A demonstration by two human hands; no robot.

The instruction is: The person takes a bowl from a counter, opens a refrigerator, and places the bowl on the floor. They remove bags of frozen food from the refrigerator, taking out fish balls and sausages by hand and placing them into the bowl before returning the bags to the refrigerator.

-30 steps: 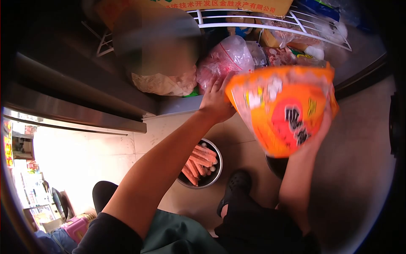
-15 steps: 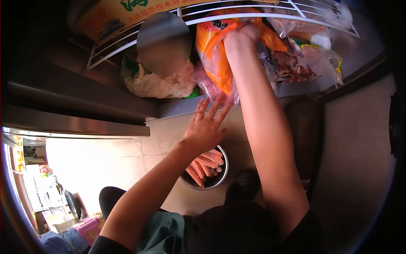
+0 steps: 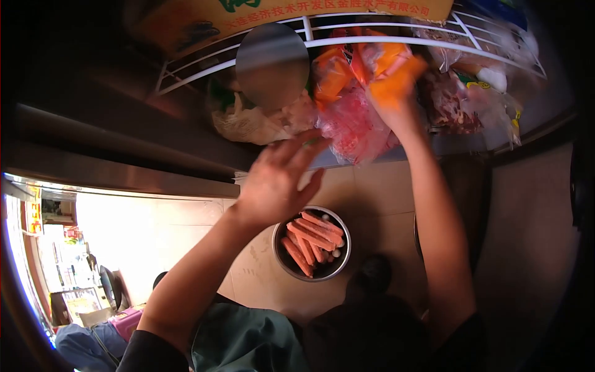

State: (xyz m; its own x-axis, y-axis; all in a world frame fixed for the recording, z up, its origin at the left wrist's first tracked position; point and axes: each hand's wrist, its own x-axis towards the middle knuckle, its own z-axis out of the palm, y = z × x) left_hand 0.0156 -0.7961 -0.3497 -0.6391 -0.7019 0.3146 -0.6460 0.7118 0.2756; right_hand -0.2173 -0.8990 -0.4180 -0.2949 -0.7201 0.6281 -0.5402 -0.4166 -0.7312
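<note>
My right hand [image 3: 392,110] is up in the freezer compartment, gripping a crumpled orange plastic bag [image 3: 334,74]; blur and the orange plastic hide most of its fingers. Just below that bag lies a clear bag with pink contents [image 3: 354,129]. My left hand [image 3: 276,180] is held out in front of the compartment, fingers apart and somewhat blurred, with its fingertips near the pink bag. Nothing shows in its grasp. On the floor beneath stands a round metal bowl [image 3: 348,251] holding several long pinkish sausages [image 3: 315,235] and small pale balls [image 3: 336,253].
A white wire rack [image 3: 384,42] crosses above the bags, with a printed cardboard box [image 3: 334,18] behind it. A whitish bag [image 3: 254,124] lies at left, and clear bags of dark red meat [image 3: 449,102] at right. A pink case [image 3: 126,321] stands lower left.
My right hand has lowered and shifted right with the orange bag, uncovering the pink bag. My left hand has moved slightly left and down, and the view has shifted.
</note>
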